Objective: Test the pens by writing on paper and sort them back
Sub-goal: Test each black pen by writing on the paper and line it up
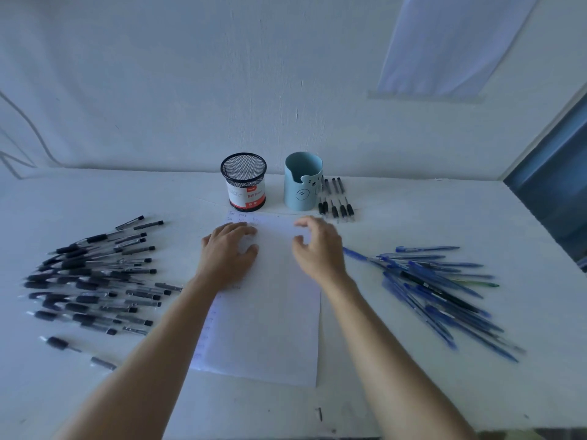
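Observation:
A white sheet of paper [270, 328] lies in the middle of the table, with faint handwriting near its top and down its left edge. My left hand [228, 252] rests flat on the paper's upper left part. Over the paper's upper right corner my right hand [317, 246] hovers with fingers loosely curled, holding nothing. Left of the paper lies a heap of several black pens [95, 281]. Several blue pens [441, 287] are piled to the right. A black mesh cup [243, 181] and a light blue bear cup [303, 182] stand behind the paper.
Several short black pens [336, 201] lie in a row just right of the blue cup. The table [95, 401] ends at a white wall behind the cups. A dark window or opening [552, 192] is at the far right.

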A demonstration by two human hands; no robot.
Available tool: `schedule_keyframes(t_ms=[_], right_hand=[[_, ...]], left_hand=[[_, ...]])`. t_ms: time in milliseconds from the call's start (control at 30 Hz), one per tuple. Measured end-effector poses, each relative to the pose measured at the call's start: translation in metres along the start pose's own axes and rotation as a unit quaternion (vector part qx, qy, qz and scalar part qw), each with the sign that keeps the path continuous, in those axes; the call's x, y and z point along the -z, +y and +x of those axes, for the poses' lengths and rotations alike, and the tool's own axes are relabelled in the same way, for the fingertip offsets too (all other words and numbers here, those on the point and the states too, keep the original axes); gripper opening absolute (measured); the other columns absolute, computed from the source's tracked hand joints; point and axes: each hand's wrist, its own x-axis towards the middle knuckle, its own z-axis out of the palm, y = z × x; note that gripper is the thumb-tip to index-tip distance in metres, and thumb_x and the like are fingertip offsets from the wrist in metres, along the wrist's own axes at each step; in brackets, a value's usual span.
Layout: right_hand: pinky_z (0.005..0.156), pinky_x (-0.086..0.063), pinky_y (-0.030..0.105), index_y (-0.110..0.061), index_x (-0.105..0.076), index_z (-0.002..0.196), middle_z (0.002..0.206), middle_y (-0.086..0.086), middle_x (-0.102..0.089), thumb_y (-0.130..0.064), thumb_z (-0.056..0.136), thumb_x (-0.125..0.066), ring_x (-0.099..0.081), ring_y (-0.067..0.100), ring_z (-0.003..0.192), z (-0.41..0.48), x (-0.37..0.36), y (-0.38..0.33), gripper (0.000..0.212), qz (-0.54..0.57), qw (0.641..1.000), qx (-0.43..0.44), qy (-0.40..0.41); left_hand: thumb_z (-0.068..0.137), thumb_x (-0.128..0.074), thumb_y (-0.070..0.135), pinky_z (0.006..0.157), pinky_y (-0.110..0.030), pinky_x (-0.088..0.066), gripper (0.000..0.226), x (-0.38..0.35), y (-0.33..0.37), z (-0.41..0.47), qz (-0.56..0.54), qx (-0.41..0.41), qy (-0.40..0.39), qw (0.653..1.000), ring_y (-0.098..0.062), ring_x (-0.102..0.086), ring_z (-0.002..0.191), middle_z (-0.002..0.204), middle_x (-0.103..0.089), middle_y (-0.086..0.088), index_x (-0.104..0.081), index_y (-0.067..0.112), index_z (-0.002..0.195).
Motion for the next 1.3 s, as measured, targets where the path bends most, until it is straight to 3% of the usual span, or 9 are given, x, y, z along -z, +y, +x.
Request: schedule_keyframes(t_ms=[200, 433, 500, 567, 800, 1033, 1100, 1200, 1300], right_hand=[[0.117, -0.012, 0.045, -0.03, -0.053, 0.136, 0.156, -0.002, -0.037, -0.043, 0.094, -0.043, -0.023, 0.022, 0.147, -0.049, -0.015, -0.006, 0.045, -0.16, 0.972, 0.056, -0.161], [0.12, -0.002, 0.047, -0.032, -0.039, 0.146, 0.164, -0.002, -0.021, -0.049, 0.089, -0.024, -0.011, 0.023, 0.152, -0.056, -0.013, -0.004, 0.062, -0.189, 0.962, 0.062, -0.187], [0.12, -0.003, 0.047, -0.031, -0.039, 0.146, 0.164, -0.002, -0.022, -0.049, 0.089, -0.024, -0.012, 0.023, 0.152, -0.057, -0.014, -0.004, 0.061, -0.195, 0.962, 0.065, -0.18], [0.12, -0.003, 0.047, -0.031, -0.039, 0.145, 0.163, -0.002, -0.023, -0.051, 0.088, -0.021, -0.012, 0.022, 0.152, -0.057, -0.014, -0.003, 0.063, -0.198, 0.962, 0.066, -0.175], [0.12, -0.004, 0.047, -0.031, -0.042, 0.144, 0.163, -0.002, -0.025, -0.049, 0.089, -0.027, -0.014, 0.022, 0.151, -0.059, -0.017, -0.003, 0.06, -0.194, 0.965, 0.063, -0.163], [0.121, 0.0, 0.045, -0.033, -0.039, 0.147, 0.164, -0.004, -0.02, -0.042, 0.1, -0.036, -0.008, 0.021, 0.153, -0.059, -0.013, -0.004, 0.048, -0.187, 0.965, 0.061, -0.175], [0.121, 0.008, 0.046, -0.035, -0.036, 0.149, 0.165, -0.006, -0.017, -0.044, 0.098, -0.031, 0.0, 0.018, 0.153, -0.059, -0.011, -0.005, 0.052, -0.184, 0.965, 0.051, -0.182], [0.119, 0.016, 0.051, -0.037, -0.027, 0.153, 0.166, -0.007, -0.011, -0.047, 0.085, -0.026, 0.011, 0.017, 0.152, -0.06, -0.009, -0.006, 0.068, -0.19, 0.966, 0.047, -0.171], [0.118, 0.016, 0.055, -0.039, -0.022, 0.153, 0.166, -0.007, -0.006, -0.049, 0.078, -0.03, 0.014, 0.017, 0.152, -0.06, -0.007, -0.007, 0.076, -0.193, 0.962, 0.036, -0.19]], left_hand=[[0.092, -0.059, 0.01, 0.1, -0.019, -0.038, 0.033, 0.037, -0.005, -0.005, -0.166, 0.061, 0.008, 0.984, -0.011, -0.062, 0.114, 0.122, -0.07, 0.006, -0.068, 0.02, 0.122], [0.086, -0.062, 0.012, 0.084, -0.036, -0.048, 0.018, 0.072, -0.039, -0.037, -0.042, 0.008, 0.024, 0.999, -0.012, -0.056, 0.084, 0.092, -0.066, 0.009, -0.071, 0.027, 0.092], [0.076, -0.059, 0.037, 0.09, -0.039, -0.044, 0.009, 0.082, -0.048, -0.05, -0.008, 0.004, -0.044, 0.999, -0.009, -0.054, 0.085, 0.089, -0.06, 0.019, -0.064, 0.039, 0.083], [0.063, -0.047, 0.054, 0.094, -0.038, -0.032, 0.027, 0.088, -0.056, -0.062, 0.029, 0.0, -0.088, 0.996, -0.009, -0.051, 0.093, 0.093, -0.055, 0.022, -0.06, 0.044, 0.084], [0.077, -0.066, 0.037, 0.105, -0.041, -0.025, 0.014, 0.089, -0.069, -0.076, 0.061, 0.023, -0.106, 0.992, -0.011, -0.047, 0.107, 0.1, -0.052, 0.019, -0.055, 0.045, 0.08], [0.097, -0.058, 0.026, 0.104, -0.054, -0.041, 0.013, 0.083, -0.078, -0.067, 0.025, -0.055, 0.032, 0.998, -0.024, -0.055, 0.119, 0.118, -0.063, 0.002, -0.066, 0.025, 0.107], [0.099, -0.056, 0.025, 0.098, -0.046, -0.047, 0.018, 0.085, -0.064, -0.066, -0.015, -0.095, 0.113, 0.989, -0.022, -0.06, 0.116, 0.12, -0.067, 0.002, -0.065, 0.02, 0.114], [0.105, -0.046, 0.028, 0.075, -0.03, -0.048, 0.017, 0.087, -0.034, -0.067, -0.128, -0.089, 0.212, 0.965, -0.012, -0.066, 0.1, 0.115, -0.07, 0.006, -0.052, 0.018, 0.118], [0.107, -0.038, 0.024, 0.069, -0.036, -0.055, 0.013, 0.083, -0.007, -0.063, -0.336, -0.071, 0.248, 0.906, -0.015, -0.067, 0.075, 0.092, -0.065, 0.007, -0.045, 0.034, 0.112]])
